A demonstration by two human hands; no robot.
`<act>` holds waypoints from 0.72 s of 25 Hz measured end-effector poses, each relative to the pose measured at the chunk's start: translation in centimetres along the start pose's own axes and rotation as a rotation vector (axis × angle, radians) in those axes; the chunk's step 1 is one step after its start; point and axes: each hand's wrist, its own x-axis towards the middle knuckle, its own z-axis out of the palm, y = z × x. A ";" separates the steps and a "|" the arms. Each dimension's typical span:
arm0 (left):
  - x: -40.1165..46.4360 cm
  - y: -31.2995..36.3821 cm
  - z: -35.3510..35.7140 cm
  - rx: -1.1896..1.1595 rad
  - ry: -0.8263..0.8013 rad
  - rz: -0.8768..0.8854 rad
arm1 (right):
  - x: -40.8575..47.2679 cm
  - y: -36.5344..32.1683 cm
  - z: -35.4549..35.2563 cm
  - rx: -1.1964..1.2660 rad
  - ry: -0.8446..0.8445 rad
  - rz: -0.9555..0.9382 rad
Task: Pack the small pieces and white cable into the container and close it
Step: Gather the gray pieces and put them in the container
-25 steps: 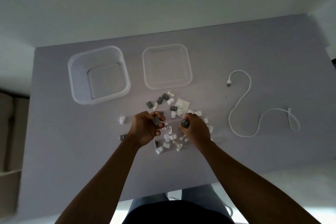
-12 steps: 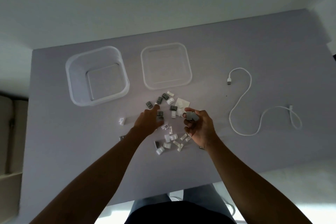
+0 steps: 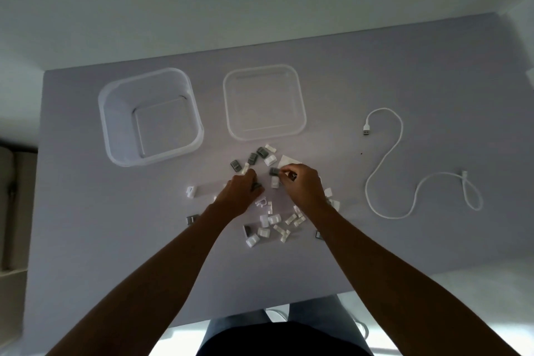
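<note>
Small pieces [image 3: 268, 220] scattered; both hands [image 3: 300, 185] pinching pieces; container [image 3: 150, 115], lid [image 3: 264, 101] beyond.

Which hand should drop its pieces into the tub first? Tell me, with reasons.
Left. The left hand lies on the tub's side of the pile and seems to hold grey pieces. The right hand sits farther off, nearer the cable.

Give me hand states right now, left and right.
Left hand: curled over the small pieces, gripping dark grey ones.
Right hand: pinching a grey piece at its fingertips.
</note>
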 end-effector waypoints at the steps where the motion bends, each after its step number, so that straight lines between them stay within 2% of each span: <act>1: -0.1 0.0 -0.1 -0.056 0.001 -0.030 | 0.6 0.0 0.4 -0.080 -0.013 -0.028; 4: -0.2 0.7 -0.7 -0.333 0.023 -0.186 | 1.8 -0.4 1.3 -0.258 -0.057 -0.048; 6: -1.0 1.5 -2.0 -0.714 0.001 -0.303 | 2.1 -0.2 1.9 -0.340 -0.070 -0.051; 8: -2.4 2.0 -3.6 -1.174 -0.131 -0.384 | 2.2 -0.2 2.2 -0.344 -0.072 -0.055; 9: -3.2 2.0 -4.3 -1.338 -0.203 -0.386 | 2.2 -0.3 2.1 -0.269 -0.069 -0.048; 11: -4.6 2.0 -5.3 -1.520 -0.305 -0.338 | 2.0 -1.1 1.7 0.038 -0.046 0.069; 13: -5.6 1.8 -6.0 -1.637 -0.397 -0.267 | 1.4 -2.3 0.7 0.539 -0.069 0.342; 15: -6.2 1.7 -6.6 -1.752 -0.535 -0.159 | -0.2 -3.4 -0.2 1.031 -0.172 0.519; 16: -6.4 1.8 -6.9 -1.807 -0.618 -0.090 | -0.9 -3.8 -0.6 1.191 -0.210 0.543; 18: -6.9 2.1 -7.4 -1.900 -0.788 0.049 | -2.2 -4.4 -1.4 1.355 -0.270 0.531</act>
